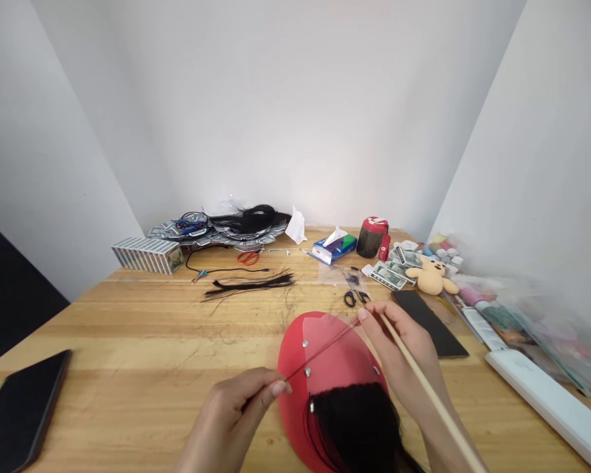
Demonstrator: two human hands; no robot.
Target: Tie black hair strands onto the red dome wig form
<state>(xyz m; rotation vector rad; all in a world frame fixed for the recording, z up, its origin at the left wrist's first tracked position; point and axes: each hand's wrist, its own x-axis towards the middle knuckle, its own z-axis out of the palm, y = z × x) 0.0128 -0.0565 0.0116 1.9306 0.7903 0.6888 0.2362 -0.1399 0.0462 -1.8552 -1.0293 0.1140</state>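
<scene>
My left hand (pixel 231 414) pinches one end of a thin dark strand (pixel 322 348) between thumb and finger. The strand runs taut to my right hand (pixel 396 338), which also holds a long wooden stick (pixel 436 401) that slants down toward me. Beneath the strand lies a red plastic dome-shaped form (pixel 320 355) with small metal studs. A mass of black hair (pixel 354 430) covers its near end and hangs toward me. Both hands are just above the form, and my right hand hides part of its edge.
A loose bunch of black hair strands (pixel 249 286) lies on the wooden table (pixel 128 322). Black-handled scissors (pixel 355 297) lie near my right hand, beside a black slab (pixel 428 322). A phone (pixel 22 410) lies at left; tissues, banknotes and a plush bear stand behind.
</scene>
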